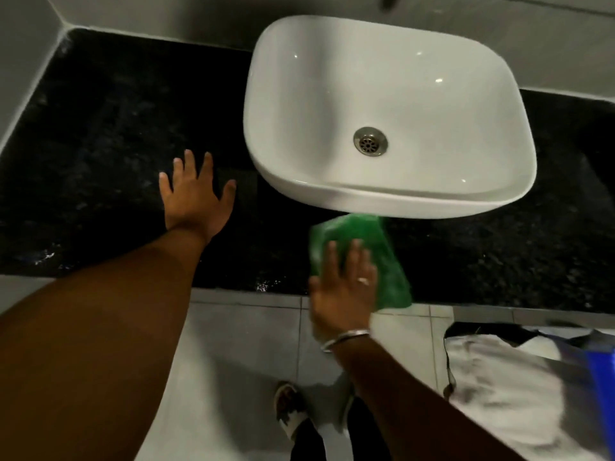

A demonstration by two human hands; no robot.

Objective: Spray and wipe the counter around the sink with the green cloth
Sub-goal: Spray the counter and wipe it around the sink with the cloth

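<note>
A white basin sink (392, 194) sits on a black speckled counter (100, 144). Just in front of the sink, near the counter's front edge, lies the green cloth (376, 241). My right hand (346, 287) presses flat on the cloth with fingers spread; it is motion-blurred. To the left of the sink, my left hand (193, 194) rests flat on the bare counter, fingers apart and holding nothing. No spray bottle is in view.
Grey walls (23, 68) close the counter at the back and left. A drain (370, 141) sits in the basin's middle. Below the counter edge is grey tiled floor (249, 344), my foot (289, 410), and a bin with a white liner (519, 387) at the lower right.
</note>
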